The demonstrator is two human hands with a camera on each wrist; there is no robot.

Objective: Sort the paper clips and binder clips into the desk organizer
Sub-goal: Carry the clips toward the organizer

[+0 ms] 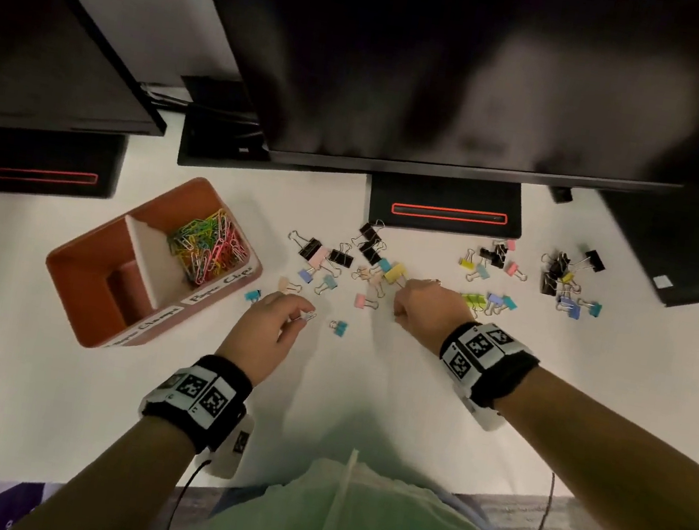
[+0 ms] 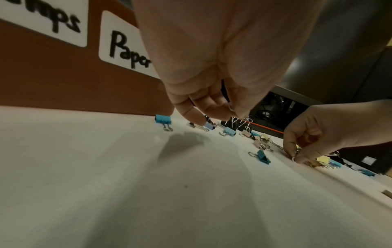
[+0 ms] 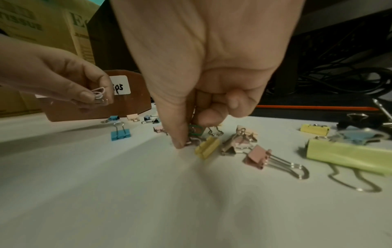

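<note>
The white paper clips (image 3: 99, 94) are pinched between the thumb and fingers of the left hand (image 1: 268, 334), above the desk (image 1: 50, 402), at about 4 o'clock from the brown organizer (image 1: 81, 272). Its far compartment holds colourful paper clips (image 1: 207, 244). The right hand (image 1: 426, 311) has its fingers curled down into the scattered binder clips (image 1: 339, 259), pinching a green paper clip (image 3: 196, 130) there.

we wore black wristbands (image 1: 198, 396) carrying white tiles printed with black square codes, a second band (image 1: 487, 361) alike, thin dark cables (image 1: 541, 523) trailing, and a pale green top (image 1: 346, 529).
</note>
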